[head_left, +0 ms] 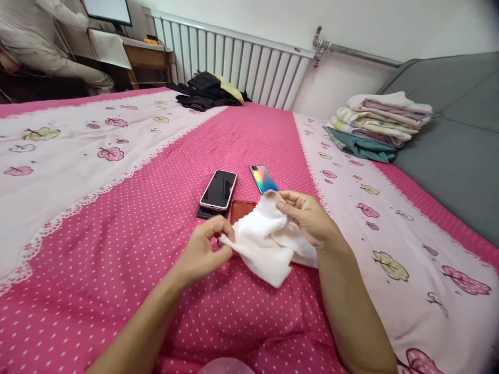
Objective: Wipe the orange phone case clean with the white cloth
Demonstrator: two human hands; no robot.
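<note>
A crumpled white cloth [265, 234] is stretched between my two hands over the pink bedspread. My left hand [208, 246] pinches its left corner, and my right hand [307, 213] grips its upper edge, where a grey smudge shows. Partly hidden behind the cloth lies a reddish-brown phone case [241, 210]. Just beyond my left hand, a dark-screened phone in a pale case [219, 189] rests on top of another black flat item [208, 213]. Past my right hand lies a phone with a shiny rainbow-blue back [264, 179], face down.
Folded clothes [382, 122] are stacked at the right against a grey headboard [460, 130]. Dark and yellow garments [206, 89] lie at the bed's far edge, before a white radiator [234, 57]. A person [42, 47] sits at a desk with a monitor [108, 10] at far left.
</note>
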